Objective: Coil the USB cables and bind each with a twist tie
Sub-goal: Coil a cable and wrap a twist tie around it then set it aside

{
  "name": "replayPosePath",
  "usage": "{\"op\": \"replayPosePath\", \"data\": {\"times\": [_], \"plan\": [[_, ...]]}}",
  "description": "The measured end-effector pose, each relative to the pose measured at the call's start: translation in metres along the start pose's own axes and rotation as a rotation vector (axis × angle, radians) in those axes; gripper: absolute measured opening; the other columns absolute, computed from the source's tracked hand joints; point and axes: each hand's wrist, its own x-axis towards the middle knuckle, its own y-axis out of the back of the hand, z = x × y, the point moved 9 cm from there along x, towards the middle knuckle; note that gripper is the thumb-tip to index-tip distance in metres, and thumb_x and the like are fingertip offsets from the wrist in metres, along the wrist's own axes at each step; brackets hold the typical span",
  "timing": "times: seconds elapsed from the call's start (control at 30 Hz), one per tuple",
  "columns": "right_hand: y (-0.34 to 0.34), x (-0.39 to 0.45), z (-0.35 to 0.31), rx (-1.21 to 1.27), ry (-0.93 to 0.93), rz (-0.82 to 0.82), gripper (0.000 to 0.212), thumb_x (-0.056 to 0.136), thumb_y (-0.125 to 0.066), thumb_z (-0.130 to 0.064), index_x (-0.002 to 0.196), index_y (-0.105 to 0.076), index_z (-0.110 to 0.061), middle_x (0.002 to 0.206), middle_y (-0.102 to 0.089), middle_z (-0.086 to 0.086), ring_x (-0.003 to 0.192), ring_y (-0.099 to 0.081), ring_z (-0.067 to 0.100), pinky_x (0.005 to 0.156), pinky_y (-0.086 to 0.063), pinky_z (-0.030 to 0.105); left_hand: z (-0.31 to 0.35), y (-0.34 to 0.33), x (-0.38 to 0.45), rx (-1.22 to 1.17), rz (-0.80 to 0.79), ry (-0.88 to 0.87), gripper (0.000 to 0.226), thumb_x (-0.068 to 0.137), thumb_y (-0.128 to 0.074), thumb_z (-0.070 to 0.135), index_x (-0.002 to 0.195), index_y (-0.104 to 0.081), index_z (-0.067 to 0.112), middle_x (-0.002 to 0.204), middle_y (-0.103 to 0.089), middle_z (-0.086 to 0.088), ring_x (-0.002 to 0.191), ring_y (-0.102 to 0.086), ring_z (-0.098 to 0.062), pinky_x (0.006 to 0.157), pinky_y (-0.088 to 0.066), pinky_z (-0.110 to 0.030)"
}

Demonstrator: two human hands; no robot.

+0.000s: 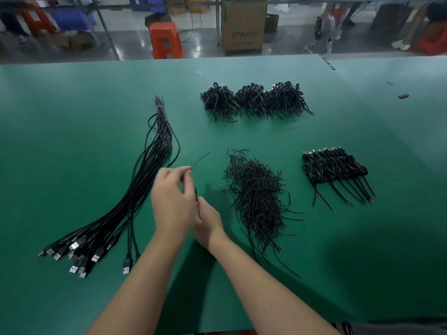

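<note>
Centrally, over the green table (72, 97), met: left hand (173, 201) and right hand (208, 222), touching each other. Pinched in the left hand's thumb and fingertips (187, 169): a thin black twist tie (200, 158), blurred, slanting up and to the right. Curled inward, the right hand's fingers, hidden mostly behind the left hand; gripped something dark and thin at the fingertips, though could not tell exactly what.

Lay to the left: a long bundle of straight USB cables (150, 170), bound near its far tip by a pale tie (159, 106), with the silver plugs (75, 256) fanned out at the near end. Sat just right of the hands: a loose heap of black twist ties (256, 192). Rested further right: a neat row of coiled, bound cables (335, 169), tails pointing toward the near edge. Stood at the far middle of the table: a larger pile of coiled cables (254, 100).

Beyond the table: an orange plastic stool (165, 39) and a cardboard box (244, 25) on the floor.
</note>
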Motion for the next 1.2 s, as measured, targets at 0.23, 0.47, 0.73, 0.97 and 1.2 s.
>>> {"op": "replayPosePath", "data": {"times": [0.23, 0.47, 0.73, 0.97, 1.2], "plan": [[0.007, -0.007, -0.01, -0.04, 0.028, -0.028, 0.034, 0.107, -0.029, -0.037, 0.076, -0.035, -0.026, 0.074, -0.049, -0.002, 0.071, -0.059, 0.031, 0.067, -0.051, 0.047, -0.102, -0.017, -0.013, 0.117, -0.204, 0.311, 0.021, 0.099, -0.057, 0.019, 0.108, -0.074, 0.012, 0.096, -0.058, 0.001, 0.075, -0.051, -0.003, 0.065, -0.034, -0.017], [0.003, -0.004, -0.009, -0.062, 0.028, -0.097, 0.034, 0.107, -0.029, -0.039, 0.102, -0.055, -0.018, 0.091, -0.062, 0.0, 0.087, -0.059, 0.025, 0.08, -0.049, 0.045, -0.093, -0.046, -0.026, 0.054, -0.38, 0.099, 0.016, 0.096, -0.06, 0.017, 0.106, -0.072, 0.013, 0.09, -0.056, 0.011, 0.08, -0.054, 0.002, 0.069, -0.036, -0.01], [0.001, -0.002, -0.008, -0.017, -0.012, -0.108, 0.024, 0.105, -0.03, -0.039, 0.108, -0.049, -0.025, 0.082, -0.052, -0.01, 0.086, -0.061, 0.029, 0.078, -0.055, 0.057, -0.088, -0.045, -0.022, 0.07, -0.385, 0.04, 0.014, 0.096, -0.061, 0.014, 0.103, -0.072, 0.01, 0.088, -0.055, 0.009, 0.078, -0.053, 0.001, 0.066, -0.036, -0.009], [0.004, -0.002, -0.008, -0.013, 0.011, -0.062, 0.029, 0.106, -0.033, -0.035, 0.084, -0.042, -0.018, 0.072, -0.05, -0.003, 0.07, -0.051, 0.024, 0.073, -0.053, 0.058, -0.094, -0.041, -0.026, 0.114, -0.404, 0.075, 0.012, 0.095, -0.062, 0.018, 0.098, -0.073, 0.013, 0.085, -0.058, 0.008, 0.075, -0.052, -0.001, 0.069, -0.037, -0.02], [0.005, -0.002, -0.008, -0.027, 0.007, -0.067, 0.032, 0.105, -0.034, -0.034, 0.08, -0.039, -0.016, 0.072, -0.048, 0.0, 0.069, -0.048, 0.022, 0.071, -0.054, 0.056, -0.088, -0.036, -0.032, 0.185, -0.44, -0.008, 0.012, 0.093, -0.064, 0.015, 0.101, -0.072, 0.012, 0.088, -0.054, 0.003, 0.071, -0.056, -0.012, 0.068, -0.049, -0.032]]}}
